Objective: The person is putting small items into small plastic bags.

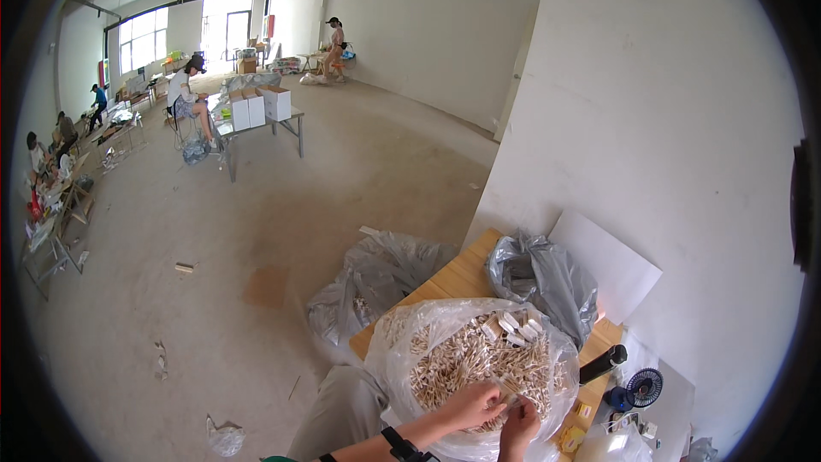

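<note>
So the fingers of the left hand [472, 405] and right hand [518, 429] are curling in and nearly meeting at the lower centre of the frame. Something small and pale is maybe sitting between them, but I honestly can't tell if either hand is gripping it. Right below, a heap of thin, pale wooden cotton swabs with white tips [445, 368] is filling a big clear plastic bag [389, 351]. IMO working low over that heap is the smart way: anything slipping is landing back in the pile. I'd be pinching lightly, since thin sticks are probably snapping or shedding fluff under a hard squeeze, and lining up tips before closing the fingers.

Small white rectangular packs [510, 325] are lying at the heap's top edge, so I'd be watching the knuckles there. Further out, a crumpled grey plastic bag [556, 282] is sitting on the yellowish wooden table [469, 267], right of centre.
</note>
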Tool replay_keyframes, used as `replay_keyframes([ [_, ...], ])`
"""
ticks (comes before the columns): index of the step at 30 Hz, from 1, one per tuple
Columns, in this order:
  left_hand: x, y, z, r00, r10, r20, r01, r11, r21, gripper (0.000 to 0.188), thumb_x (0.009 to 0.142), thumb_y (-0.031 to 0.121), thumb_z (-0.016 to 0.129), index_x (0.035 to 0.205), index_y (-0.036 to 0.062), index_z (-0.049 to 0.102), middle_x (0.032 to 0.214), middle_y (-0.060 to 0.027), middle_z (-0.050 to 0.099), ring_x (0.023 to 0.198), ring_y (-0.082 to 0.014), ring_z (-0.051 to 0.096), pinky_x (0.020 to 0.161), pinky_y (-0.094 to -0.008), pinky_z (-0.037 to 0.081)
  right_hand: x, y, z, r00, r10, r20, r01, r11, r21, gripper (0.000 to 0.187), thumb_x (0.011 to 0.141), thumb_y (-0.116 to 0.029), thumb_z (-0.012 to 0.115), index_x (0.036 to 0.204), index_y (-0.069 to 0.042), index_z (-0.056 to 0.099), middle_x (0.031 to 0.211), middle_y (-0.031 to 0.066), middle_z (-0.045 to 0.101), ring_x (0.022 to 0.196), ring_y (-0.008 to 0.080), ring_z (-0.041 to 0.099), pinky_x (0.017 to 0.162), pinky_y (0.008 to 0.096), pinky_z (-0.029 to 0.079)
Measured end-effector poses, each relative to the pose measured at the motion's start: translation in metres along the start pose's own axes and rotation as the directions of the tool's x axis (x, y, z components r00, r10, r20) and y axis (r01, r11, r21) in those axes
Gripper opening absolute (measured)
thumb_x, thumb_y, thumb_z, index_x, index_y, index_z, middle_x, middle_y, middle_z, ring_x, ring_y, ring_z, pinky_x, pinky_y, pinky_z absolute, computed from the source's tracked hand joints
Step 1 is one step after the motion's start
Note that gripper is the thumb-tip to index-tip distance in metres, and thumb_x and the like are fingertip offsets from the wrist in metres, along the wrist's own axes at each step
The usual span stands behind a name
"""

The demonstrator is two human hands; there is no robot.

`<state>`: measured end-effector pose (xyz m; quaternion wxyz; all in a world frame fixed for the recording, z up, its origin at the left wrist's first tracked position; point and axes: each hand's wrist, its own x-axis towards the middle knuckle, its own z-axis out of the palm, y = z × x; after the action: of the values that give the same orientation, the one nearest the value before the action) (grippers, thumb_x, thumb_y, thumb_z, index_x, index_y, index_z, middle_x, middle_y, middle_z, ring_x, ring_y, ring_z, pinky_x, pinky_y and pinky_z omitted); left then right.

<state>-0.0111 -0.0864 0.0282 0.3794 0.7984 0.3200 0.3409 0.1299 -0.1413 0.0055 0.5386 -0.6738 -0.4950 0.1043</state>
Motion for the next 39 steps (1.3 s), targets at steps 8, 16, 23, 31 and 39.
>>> replay_keyframes([
  [8, 0.003, -0.037, 0.014, 0.91, -0.415, -0.004, 0.348, 0.767, -0.538, 0.046, 0.087, 0.038, 0.061, 0.105, -0.0039, 0.054, 0.082, -0.0089, 0.062, 0.069, -0.0164, 0.058, 0.063, -0.0285, 0.048, 0.002, 0.021, 0.008, 0.925, 0.347, 0.153, -0.323, 0.511, 0.796, 0.025, 0.078, 0.013, 0.049, 0.097, -0.003, 0.051, 0.089, 0.0091, 0.061, 0.076, 0.0183, 0.063, 0.062, 0.0287, 0.056],
  [16, 0.006, -0.018, 0.0, 0.941, -0.302, -0.154, 0.249, 0.924, -0.29, 0.03, 0.087, 0.027, 0.062, 0.101, 0.0009, 0.062, 0.083, -0.0084, 0.063, 0.069, -0.0158, 0.06, 0.06, -0.0294, 0.047, 0.001, 0.038, 0.006, 0.953, 0.267, 0.144, -0.298, 0.736, 0.608, 0.019, 0.083, 0.007, 0.051, 0.1, -0.001, 0.053, 0.093, 0.0074, 0.06, 0.082, 0.0137, 0.058, 0.076, 0.0263, 0.048],
  [23, 0.007, -0.014, 0.014, 0.98, 0.081, -0.184, -0.085, 0.996, -0.019, 0.019, 0.085, 0.016, 0.06, 0.096, 0.0016, 0.063, 0.082, -0.012, 0.062, 0.073, -0.0279, 0.06, 0.064, -0.0357, 0.047, 0.008, -0.001, 0.005, 0.964, 0.13, 0.233, -0.238, 0.814, 0.529, 0.013, 0.091, -0.006, 0.053, 0.103, -0.001, 0.055, 0.093, 0.0053, 0.059, 0.084, 0.0103, 0.054, 0.077, 0.0229, 0.042],
  [31, 0.008, -0.033, 0.027, 0.937, -0.143, -0.318, 0.107, 0.986, -0.127, 0.016, 0.085, 0.015, 0.06, 0.086, -0.0003, 0.064, 0.08, -0.0124, 0.061, 0.07, -0.0276, 0.06, 0.062, -0.0352, 0.046, 0.01, 0.002, 0.022, 0.929, 0.324, 0.179, -0.353, 0.634, 0.688, 0.004, 0.089, -0.004, 0.055, 0.087, 0.0, 0.055, 0.081, 0.0056, 0.063, 0.071, 0.0088, 0.053, 0.069, 0.0218, 0.043],
  [39, 0.006, -0.019, 0.019, 0.882, -0.198, -0.428, 0.109, 0.969, -0.223, 0.015, 0.084, 0.015, 0.062, 0.084, 0.0012, 0.065, 0.074, -0.0097, 0.059, 0.062, -0.0231, 0.057, 0.055, -0.0334, 0.043, -0.003, 0.012, 0.023, 0.93, 0.297, 0.216, -0.364, 0.671, 0.646, 0.004, 0.086, 0.001, 0.058, 0.085, -0.003, 0.057, 0.077, -0.0005, 0.058, 0.066, 0.0049, 0.05, 0.062, 0.0168, 0.039],
])
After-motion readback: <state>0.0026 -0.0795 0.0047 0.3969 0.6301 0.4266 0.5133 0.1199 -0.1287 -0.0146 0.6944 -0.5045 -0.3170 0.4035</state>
